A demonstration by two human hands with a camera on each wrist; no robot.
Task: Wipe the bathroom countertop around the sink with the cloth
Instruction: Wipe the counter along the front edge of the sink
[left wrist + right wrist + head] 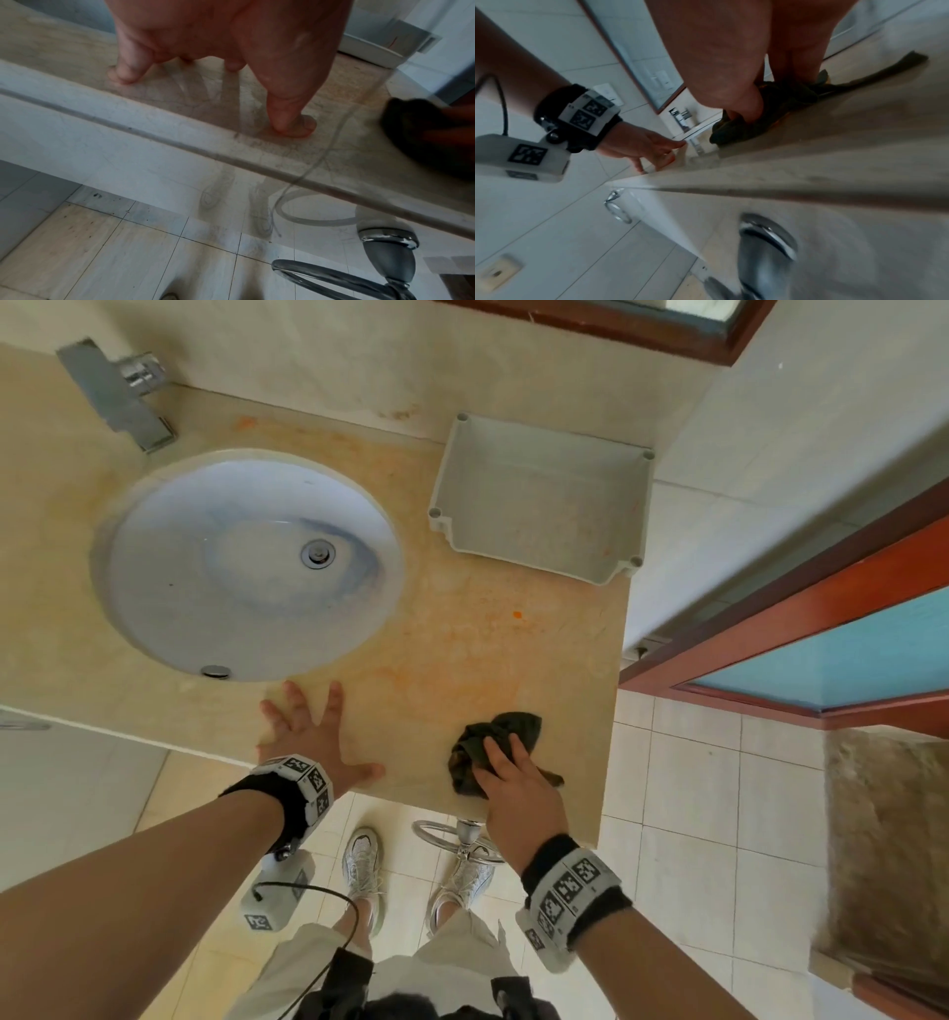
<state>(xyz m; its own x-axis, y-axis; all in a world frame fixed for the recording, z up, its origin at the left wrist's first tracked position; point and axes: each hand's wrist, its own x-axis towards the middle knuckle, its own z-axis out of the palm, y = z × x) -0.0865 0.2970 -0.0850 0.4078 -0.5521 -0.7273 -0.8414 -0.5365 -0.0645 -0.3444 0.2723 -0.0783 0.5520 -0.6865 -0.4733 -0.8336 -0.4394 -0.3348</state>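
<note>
The beige countertop carries orange stains to the right of the round white sink. A dark green cloth lies bunched near the counter's front right corner. My right hand grips it from above, and in the right wrist view the thumb and fingers dig into the cloth. My left hand rests on the counter just in front of the sink, fingers spread and straight. The left wrist view shows its fingertips touching the stone, with the cloth at the right edge.
An empty grey plastic tray sits at the back right of the counter. A chrome faucet stands behind the sink. A towel ring hangs under the front edge. A wood-framed door is to the right.
</note>
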